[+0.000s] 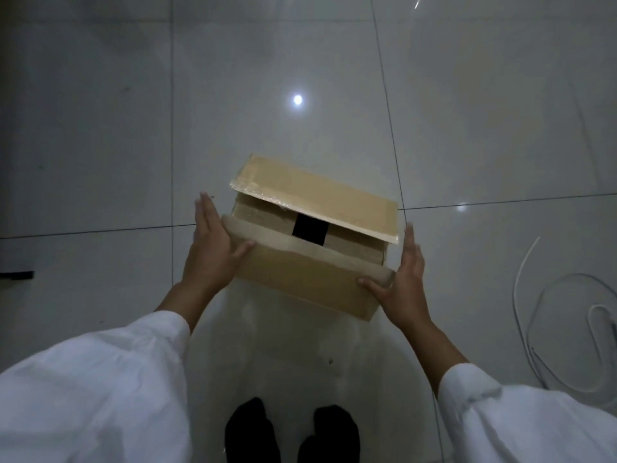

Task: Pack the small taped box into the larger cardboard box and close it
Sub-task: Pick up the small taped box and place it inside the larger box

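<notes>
I hold a larger cardboard box point(300, 282) in the air above the floor, between both hands. My left hand point(212, 242) presses its left end, thumb on the near flap. My right hand point(405, 279) presses its right end, thumb on the near face. The far flap point(317, 195) stands partly raised and the near flap point(267, 240) lies folded inward. Through the gap between them shows the small taped box point(260, 218), brown with a black strip point(309, 232) across it, sitting inside the larger box.
Glossy pale floor tiles point(267, 78) spread all around, with a lamp reflection in the middle. A white cable point(531, 295) coils on the floor at the right. A dark object point(16, 275) lies at the left edge. My two dark-socked feet point(290, 432) stand below.
</notes>
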